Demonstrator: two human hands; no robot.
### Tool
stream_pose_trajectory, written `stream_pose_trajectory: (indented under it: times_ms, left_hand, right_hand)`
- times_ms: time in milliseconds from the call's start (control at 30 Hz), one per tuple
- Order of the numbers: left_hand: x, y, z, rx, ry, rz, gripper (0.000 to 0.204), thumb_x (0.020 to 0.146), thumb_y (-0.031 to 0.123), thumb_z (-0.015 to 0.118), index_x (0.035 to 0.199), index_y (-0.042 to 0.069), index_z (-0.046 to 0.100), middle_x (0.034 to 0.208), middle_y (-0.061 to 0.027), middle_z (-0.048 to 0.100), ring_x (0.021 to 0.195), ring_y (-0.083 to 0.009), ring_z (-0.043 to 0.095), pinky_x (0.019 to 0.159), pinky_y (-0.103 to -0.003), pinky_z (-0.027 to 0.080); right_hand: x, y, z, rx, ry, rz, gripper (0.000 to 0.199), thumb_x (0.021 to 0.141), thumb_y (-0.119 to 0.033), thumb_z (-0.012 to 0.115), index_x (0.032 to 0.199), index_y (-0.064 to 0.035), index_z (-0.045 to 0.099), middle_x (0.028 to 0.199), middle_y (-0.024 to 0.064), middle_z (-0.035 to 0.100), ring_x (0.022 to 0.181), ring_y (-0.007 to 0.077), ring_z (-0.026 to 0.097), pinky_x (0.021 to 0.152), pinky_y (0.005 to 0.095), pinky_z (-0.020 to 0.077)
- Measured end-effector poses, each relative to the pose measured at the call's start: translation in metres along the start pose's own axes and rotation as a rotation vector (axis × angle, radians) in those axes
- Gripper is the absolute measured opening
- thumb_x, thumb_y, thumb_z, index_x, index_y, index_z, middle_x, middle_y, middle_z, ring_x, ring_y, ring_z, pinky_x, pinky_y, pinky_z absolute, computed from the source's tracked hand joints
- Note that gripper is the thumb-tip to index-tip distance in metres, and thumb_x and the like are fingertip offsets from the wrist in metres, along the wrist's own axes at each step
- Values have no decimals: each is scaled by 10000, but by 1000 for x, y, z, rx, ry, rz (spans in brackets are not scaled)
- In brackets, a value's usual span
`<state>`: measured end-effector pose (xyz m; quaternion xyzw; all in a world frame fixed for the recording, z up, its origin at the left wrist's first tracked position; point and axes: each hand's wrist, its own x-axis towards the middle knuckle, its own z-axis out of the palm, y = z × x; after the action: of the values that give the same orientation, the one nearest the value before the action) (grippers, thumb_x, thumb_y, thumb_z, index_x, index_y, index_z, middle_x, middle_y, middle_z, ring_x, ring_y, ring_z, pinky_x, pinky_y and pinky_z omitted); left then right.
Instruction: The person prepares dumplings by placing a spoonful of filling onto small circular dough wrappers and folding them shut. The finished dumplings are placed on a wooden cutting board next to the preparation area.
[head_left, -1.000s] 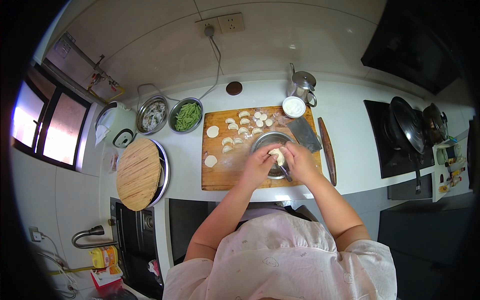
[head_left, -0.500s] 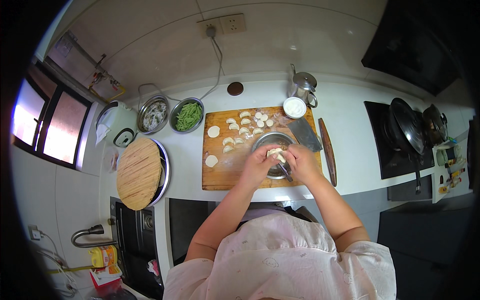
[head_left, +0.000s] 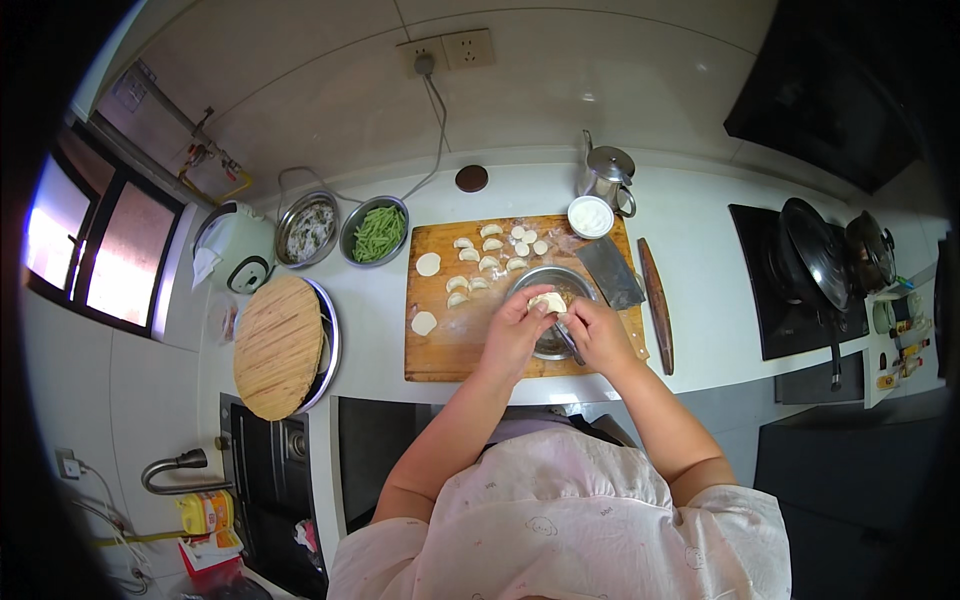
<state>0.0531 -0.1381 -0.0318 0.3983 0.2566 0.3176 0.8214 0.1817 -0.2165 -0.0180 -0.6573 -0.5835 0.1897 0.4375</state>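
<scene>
Partly hidden: steel bowl (head_left: 556, 282) | hands (head_left: 520, 330) cover dumpling (head_left: 548, 301)

Kitchen: white bench (head_left: 700, 230) below a tiled wall (head_left: 300, 90), socket (head_left: 455, 50) at 12 o'clock; daylit window (head_left: 95, 250) at 9; black hob (head_left: 790, 290) at 3.

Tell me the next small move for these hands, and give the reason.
Probably pinch the wrapper's edge shut: both the left hand and right hand cup a pale dumpling wrapper over the steel bowl, while finished dumplings already sit on the cutting board.
</scene>
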Motion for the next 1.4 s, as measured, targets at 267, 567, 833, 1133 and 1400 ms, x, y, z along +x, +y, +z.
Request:
stream_pose_trajectory:
  times_ms: [267, 567, 833, 1133, 1400]
  left_hand:
    - [-2, 10, 8, -219, 95, -80, 274, 946, 152, 369, 1125, -27, 472, 1096, -125, 516, 990, -195, 528, 895, -326, 427]
    - [0, 2, 9, -419, 73, -130, 395, 961, 299, 313, 1214, 3, 379, 1138, -105, 481, 1063, -201, 486, 931, -322, 391]
    - [6, -16, -3, -436, 275, -131, 305, 940, 306, 403, 1172, 108, 402, 998, 6, 523, 881, -91, 524, 765, -240, 449]
    - [10, -23, -50, -528, 318, -149, 251, 935, 298, 425, 1116, 125, 425, 840, 37, 495, 729, -53, 510, 615, -182, 444]
    - [7, 3, -94, -395, 377, -133, 340, 938, 321, 401, 1207, 116, 366, 941, -34, 495, 877, -154, 530, 754, -298, 462]
  right_hand:
    - [2, 8, 6, -20, 26, -46, 182, 805, -152, 584, 714, -23, 493, 657, 149, 530, 617, 346, 525, 549, 411, 401]
    - [16, -4, 22, -26, 214, -134, 215, 746, -85, 609, 951, -41, 561, 1023, 127, 542, 958, 321, 505, 829, 379, 403]
    - [20, 4, 45, -178, -25, -120, 167, 770, -107, 571, 923, -41, 582, 893, 126, 590, 829, 322, 565, 715, 402, 451]
    - [31, 14, 81, -182, -118, -162, 144, 773, -130, 572, 893, -52, 580, 874, 120, 578, 814, 319, 562, 695, 390, 459]
    - [64, 1, 102, -85, -314, -255, 251, 695, -44, 610, 941, -86, 598, 941, 106, 583, 879, 307, 552, 764, 372, 457]
